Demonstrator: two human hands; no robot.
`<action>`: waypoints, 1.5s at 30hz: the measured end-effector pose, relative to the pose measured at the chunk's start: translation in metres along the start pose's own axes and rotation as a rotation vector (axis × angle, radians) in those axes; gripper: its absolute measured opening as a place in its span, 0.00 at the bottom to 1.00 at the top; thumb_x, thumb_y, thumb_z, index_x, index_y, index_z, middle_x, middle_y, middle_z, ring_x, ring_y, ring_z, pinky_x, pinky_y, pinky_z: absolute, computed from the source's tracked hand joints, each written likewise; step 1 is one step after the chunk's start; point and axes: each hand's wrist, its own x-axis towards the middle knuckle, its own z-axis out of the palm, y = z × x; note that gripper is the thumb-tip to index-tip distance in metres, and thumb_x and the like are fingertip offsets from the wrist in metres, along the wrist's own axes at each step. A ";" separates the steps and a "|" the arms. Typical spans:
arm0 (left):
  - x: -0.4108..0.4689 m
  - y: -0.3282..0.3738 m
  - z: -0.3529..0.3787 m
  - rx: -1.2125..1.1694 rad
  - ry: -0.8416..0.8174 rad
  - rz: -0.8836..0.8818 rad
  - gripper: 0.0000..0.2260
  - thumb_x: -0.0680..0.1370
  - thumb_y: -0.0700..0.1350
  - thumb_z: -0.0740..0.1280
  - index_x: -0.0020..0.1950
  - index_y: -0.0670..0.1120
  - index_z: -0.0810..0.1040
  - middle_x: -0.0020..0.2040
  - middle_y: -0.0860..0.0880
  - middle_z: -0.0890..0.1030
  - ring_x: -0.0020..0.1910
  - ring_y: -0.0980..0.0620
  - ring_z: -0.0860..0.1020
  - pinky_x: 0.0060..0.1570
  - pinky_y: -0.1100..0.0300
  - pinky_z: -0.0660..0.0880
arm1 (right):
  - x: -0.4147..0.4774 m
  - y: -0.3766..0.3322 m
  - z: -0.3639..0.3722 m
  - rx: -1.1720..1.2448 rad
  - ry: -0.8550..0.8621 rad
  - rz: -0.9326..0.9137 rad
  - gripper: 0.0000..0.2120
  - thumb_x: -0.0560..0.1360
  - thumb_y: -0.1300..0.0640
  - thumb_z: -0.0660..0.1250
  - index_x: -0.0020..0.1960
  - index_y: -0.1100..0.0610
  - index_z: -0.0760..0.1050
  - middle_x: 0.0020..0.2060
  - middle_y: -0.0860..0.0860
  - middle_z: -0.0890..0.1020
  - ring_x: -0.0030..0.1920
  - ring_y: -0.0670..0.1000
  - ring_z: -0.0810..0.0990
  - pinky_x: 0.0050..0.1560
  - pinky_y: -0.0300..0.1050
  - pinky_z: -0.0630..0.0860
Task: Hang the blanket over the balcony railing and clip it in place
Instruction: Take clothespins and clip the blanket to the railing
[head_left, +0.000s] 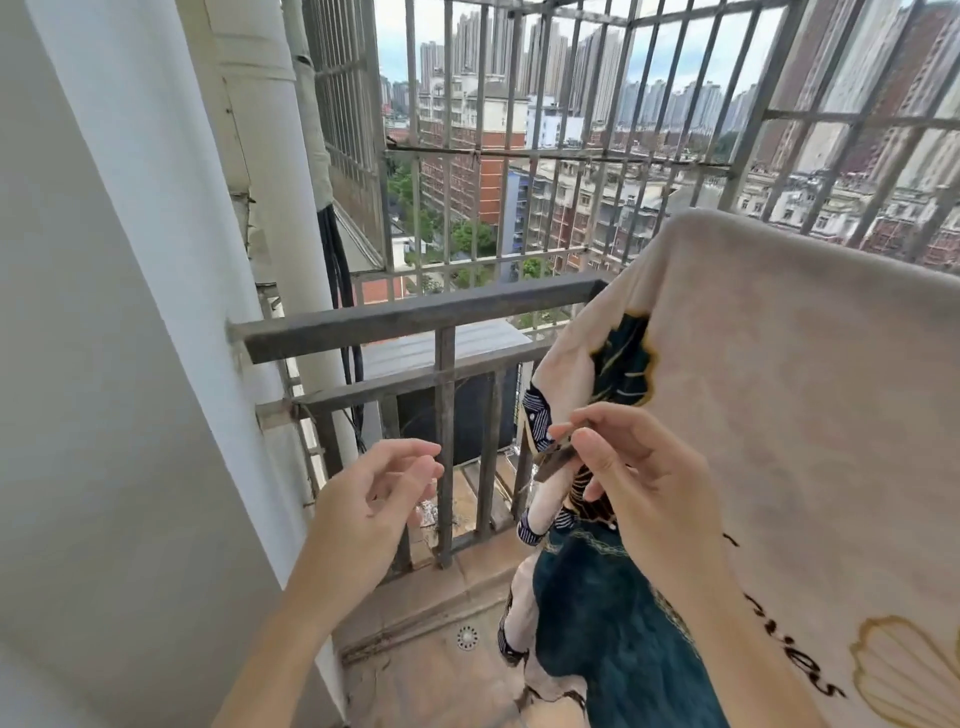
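A cream blanket (810, 395) with dark teal leaf patterns hangs draped over the right part of the balcony railing (415, 317), its folded left edge falling to the floor. My right hand (623, 467) is in front of that edge, thumb and fingers pinching a small brownish clip (556, 460). My left hand (379, 499) hovers lower left of it, in front of the bare railing bars, fingers loosely curled and holding nothing.
A white wall and drain pipe (280, 208) close off the left side. An outer metal security grille (519, 156) stands beyond the railing. A tiled floor with a round drain (466, 638) lies below. The railing's left stretch is uncovered.
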 end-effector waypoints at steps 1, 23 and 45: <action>0.010 -0.002 0.002 0.010 -0.016 0.004 0.11 0.76 0.55 0.64 0.55 0.55 0.81 0.46 0.58 0.85 0.46 0.58 0.83 0.43 0.63 0.80 | 0.009 0.006 0.004 0.009 -0.002 0.003 0.10 0.74 0.53 0.67 0.52 0.56 0.80 0.44 0.46 0.87 0.39 0.46 0.84 0.35 0.37 0.79; 0.228 0.013 0.090 -0.113 -0.151 0.269 0.08 0.73 0.45 0.70 0.52 0.51 0.82 0.45 0.55 0.85 0.45 0.52 0.83 0.45 0.57 0.82 | 0.179 0.089 0.009 0.088 0.225 0.044 0.09 0.70 0.53 0.71 0.50 0.50 0.84 0.37 0.48 0.86 0.35 0.46 0.83 0.34 0.36 0.78; 0.339 0.036 0.175 -0.480 -0.270 0.467 0.05 0.73 0.42 0.70 0.45 0.51 0.83 0.39 0.60 0.85 0.39 0.59 0.83 0.42 0.71 0.77 | 0.176 0.038 -0.005 -0.488 0.630 -0.204 0.11 0.72 0.58 0.74 0.54 0.52 0.82 0.51 0.48 0.83 0.38 0.50 0.82 0.36 0.35 0.76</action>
